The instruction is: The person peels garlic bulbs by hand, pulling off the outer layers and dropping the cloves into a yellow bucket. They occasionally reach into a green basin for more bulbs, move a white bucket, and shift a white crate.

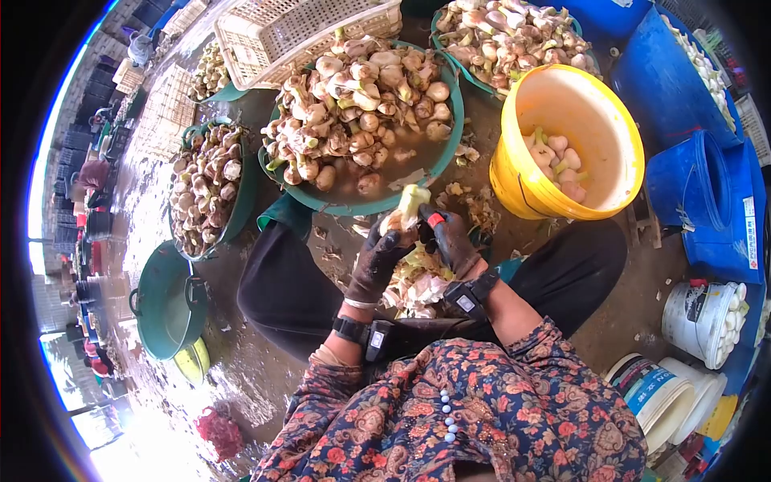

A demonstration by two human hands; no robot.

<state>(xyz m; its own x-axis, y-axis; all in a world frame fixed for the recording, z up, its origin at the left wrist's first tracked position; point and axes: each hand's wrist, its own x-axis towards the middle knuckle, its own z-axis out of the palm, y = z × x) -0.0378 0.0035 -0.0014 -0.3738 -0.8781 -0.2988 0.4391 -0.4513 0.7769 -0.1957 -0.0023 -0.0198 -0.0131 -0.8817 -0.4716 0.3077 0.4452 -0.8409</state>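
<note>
My left hand (381, 257), in a dark, dirty glove, is closed round a garlic bulb (412, 206) with a pale green-white stem pointing up. Close beside it, my gloved right hand (454, 243) is closed on a small tool with a red part (434, 218); its blade or tip is hidden. Below both hands, garlic peelings (418, 281) are heaped between my legs. Just beyond them stands a green tub (361, 210) of unpeeled garlic bulbs (345, 104) in murky water. A yellow bucket (514, 181) at the right holds several peeled garlic bulbs (558, 161).
More garlic fills a green tub (233, 229) at left and another (450, 52) at back. A cream plastic crate (241, 52) leans behind the middle tub. At left sits a green basin (165, 301). Blue bins (671, 88) and a white bucket of garlic (687, 321) line the right.
</note>
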